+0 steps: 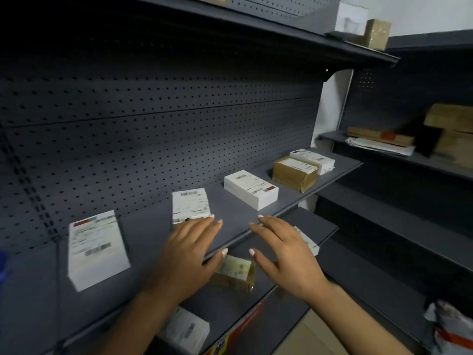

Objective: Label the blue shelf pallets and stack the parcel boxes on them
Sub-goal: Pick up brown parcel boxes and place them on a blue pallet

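A dark grey shelf carries a row of parcel boxes: a white labelled box at the left, a smaller labelled box, a white box, a brown taped box and another white box at the far right. My left hand hovers flat with straight fingers, its fingertips at the near edge of the smaller labelled box. My right hand is spread over the shelf's front edge and holds nothing. Under my hands, on the lower shelf, lies a small brown parcel.
The lower shelf also holds a white box behind my right hand and a white parcel near my left forearm. A side rack at the right carries brown boxes and papers. Top-shelf boxes sit above. A bagged parcel lies at the lower right.
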`<action>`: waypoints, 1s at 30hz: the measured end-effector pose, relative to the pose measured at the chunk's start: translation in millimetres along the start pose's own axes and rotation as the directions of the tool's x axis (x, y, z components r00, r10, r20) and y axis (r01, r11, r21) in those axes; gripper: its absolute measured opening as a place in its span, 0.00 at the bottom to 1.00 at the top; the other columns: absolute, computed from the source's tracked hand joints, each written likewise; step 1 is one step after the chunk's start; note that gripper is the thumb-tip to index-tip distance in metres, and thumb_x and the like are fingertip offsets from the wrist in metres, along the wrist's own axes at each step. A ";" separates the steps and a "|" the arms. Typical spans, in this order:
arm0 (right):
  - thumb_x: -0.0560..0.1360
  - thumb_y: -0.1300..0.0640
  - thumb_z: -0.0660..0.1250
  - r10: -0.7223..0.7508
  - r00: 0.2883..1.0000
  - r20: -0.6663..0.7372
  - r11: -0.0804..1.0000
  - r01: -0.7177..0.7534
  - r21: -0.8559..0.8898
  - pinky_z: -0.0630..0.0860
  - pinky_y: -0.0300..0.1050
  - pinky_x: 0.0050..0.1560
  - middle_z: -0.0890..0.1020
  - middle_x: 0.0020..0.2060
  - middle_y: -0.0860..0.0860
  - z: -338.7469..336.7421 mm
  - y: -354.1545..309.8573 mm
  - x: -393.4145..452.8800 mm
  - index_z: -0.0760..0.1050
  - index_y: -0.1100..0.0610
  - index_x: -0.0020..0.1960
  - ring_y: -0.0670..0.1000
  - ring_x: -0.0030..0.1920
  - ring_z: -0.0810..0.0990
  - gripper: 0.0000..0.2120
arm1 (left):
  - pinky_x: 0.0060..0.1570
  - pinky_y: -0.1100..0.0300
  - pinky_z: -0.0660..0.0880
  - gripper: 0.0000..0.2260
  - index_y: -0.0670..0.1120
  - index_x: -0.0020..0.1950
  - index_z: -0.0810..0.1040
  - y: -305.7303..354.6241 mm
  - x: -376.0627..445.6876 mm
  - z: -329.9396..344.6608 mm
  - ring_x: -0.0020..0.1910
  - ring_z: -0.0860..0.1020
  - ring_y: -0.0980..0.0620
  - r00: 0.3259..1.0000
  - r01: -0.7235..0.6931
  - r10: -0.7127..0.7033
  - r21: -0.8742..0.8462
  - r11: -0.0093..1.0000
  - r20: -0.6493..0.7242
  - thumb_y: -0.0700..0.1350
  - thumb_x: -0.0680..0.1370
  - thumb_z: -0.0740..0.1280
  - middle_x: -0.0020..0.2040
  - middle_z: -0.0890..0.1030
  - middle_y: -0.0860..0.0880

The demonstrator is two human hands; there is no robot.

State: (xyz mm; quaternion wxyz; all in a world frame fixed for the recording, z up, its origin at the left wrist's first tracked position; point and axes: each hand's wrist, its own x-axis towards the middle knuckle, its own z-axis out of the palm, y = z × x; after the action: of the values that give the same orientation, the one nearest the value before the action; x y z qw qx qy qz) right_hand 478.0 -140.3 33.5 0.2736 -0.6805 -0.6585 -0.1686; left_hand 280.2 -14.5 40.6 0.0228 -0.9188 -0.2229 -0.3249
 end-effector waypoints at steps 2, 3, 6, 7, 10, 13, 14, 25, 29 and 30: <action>0.76 0.44 0.61 0.008 1.000 0.012 1.000 -0.007 -0.015 0.72 0.54 0.64 0.74 0.66 0.53 5.3 18.5 12.9 0.71 0.53 0.68 0.54 0.66 0.72 0.22 | 0.65 0.55 0.65 0.25 0.45 0.67 0.74 -9.8 16.1 16.9 0.64 0.71 0.50 0.999 0.031 -0.032 0.015 0.999 0.028 0.59 0.77 0.59 0.65 0.76 0.48; 0.77 0.44 0.60 0.006 1.000 0.017 1.000 -0.006 -0.023 0.72 0.54 0.64 0.74 0.66 0.53 8.4 27.4 19.3 0.71 0.53 0.67 0.55 0.66 0.72 0.22 | 0.65 0.54 0.67 0.26 0.45 0.68 0.73 -15.2 23.3 24.4 0.64 0.71 0.50 0.998 0.049 -0.050 0.023 0.999 0.042 0.60 0.77 0.58 0.65 0.75 0.48; 0.77 0.44 0.58 0.002 0.999 0.033 0.999 0.000 -0.040 0.72 0.54 0.64 0.74 0.65 0.53 20.2 51.1 37.9 0.70 0.52 0.68 0.55 0.66 0.72 0.23 | 0.64 0.49 0.70 0.28 0.45 0.68 0.73 -31.7 44.5 43.0 0.64 0.72 0.47 0.993 0.089 -0.094 0.079 0.993 0.068 0.62 0.77 0.56 0.65 0.75 0.47; 0.77 0.44 0.58 0.000 0.999 0.038 0.999 0.001 -0.044 0.72 0.53 0.64 0.74 0.65 0.53 25.1 58.3 43.5 0.70 0.52 0.68 0.55 0.66 0.72 0.23 | 0.63 0.46 0.70 0.28 0.45 0.68 0.73 -37.3 51.6 48.1 0.64 0.72 0.47 0.990 0.114 -0.121 0.103 0.988 0.070 0.62 0.77 0.55 0.65 0.76 0.46; 0.76 0.43 0.57 0.005 0.999 0.054 0.999 -0.003 -0.037 0.73 0.53 0.64 0.75 0.64 0.53 40.7 77.7 56.7 0.70 0.52 0.68 0.55 0.65 0.73 0.23 | 0.60 0.40 0.71 0.32 0.46 0.68 0.73 -53.6 66.5 61.0 0.65 0.72 0.44 0.956 0.247 -0.271 0.191 0.950 0.111 0.67 0.74 0.53 0.65 0.76 0.45; 0.76 0.42 0.57 0.001 0.997 0.083 1.000 0.000 -0.009 0.72 0.53 0.64 0.74 0.65 0.52 55.8 95.8 65.9 0.69 0.51 0.68 0.54 0.66 0.72 0.23 | 0.56 0.38 0.73 0.35 0.50 0.67 0.74 -64.0 70.4 73.8 0.65 0.71 0.42 0.905 0.334 -0.392 0.295 0.895 0.165 0.71 0.71 0.53 0.66 0.75 0.46; 0.76 0.42 0.57 -0.004 0.996 0.091 1.000 0.004 0.002 0.72 0.53 0.64 0.74 0.65 0.52 60.0 101.8 68.8 0.69 0.50 0.68 0.54 0.66 0.72 0.23 | 0.55 0.36 0.72 0.35 0.51 0.66 0.74 -66.3 70.1 78.5 0.65 0.71 0.42 0.896 0.338 -0.407 0.321 0.885 0.177 0.72 0.70 0.53 0.65 0.76 0.47; 0.75 0.46 0.62 -0.177 0.980 0.094 0.976 0.162 0.149 0.72 0.53 0.63 0.73 0.66 0.52 71.9 198.9 114.6 0.71 0.52 0.67 0.56 0.67 0.71 0.22 | 0.54 0.41 0.71 0.26 0.51 0.62 0.78 -20.8 131.9 95.4 0.62 0.72 0.44 0.933 0.352 -0.357 0.320 0.879 -0.048 0.61 0.70 0.59 0.63 0.77 0.49; 0.74 0.48 0.65 -0.220 0.974 0.046 0.966 0.211 0.149 0.72 0.54 0.63 0.74 0.65 0.53 56.5 256.6 135.5 0.72 0.54 0.66 0.56 0.65 0.72 0.22 | 0.54 0.40 0.73 0.27 0.51 0.63 0.77 12.3 183.3 115.1 0.62 0.71 0.46 0.938 0.346 -0.333 0.309 0.886 -0.096 0.62 0.69 0.59 0.63 0.77 0.50; 0.74 0.48 0.66 -0.210 0.977 0.040 0.968 0.202 0.150 0.73 0.54 0.63 0.74 0.65 0.53 53.6 271.3 140.6 0.72 0.54 0.66 0.56 0.65 0.72 0.22 | 0.54 0.40 0.73 0.27 0.52 0.64 0.77 19.0 194.2 121.8 0.62 0.71 0.46 0.939 0.344 -0.330 0.297 0.890 -0.098 0.62 0.69 0.59 0.63 0.77 0.50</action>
State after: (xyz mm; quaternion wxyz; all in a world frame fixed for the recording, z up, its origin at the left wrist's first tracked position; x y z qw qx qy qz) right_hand 749.9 9.2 33.2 0.2847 -0.5910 -0.7437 -0.1288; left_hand 493.6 67.8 64.6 0.1150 -0.8436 -0.4266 -0.3053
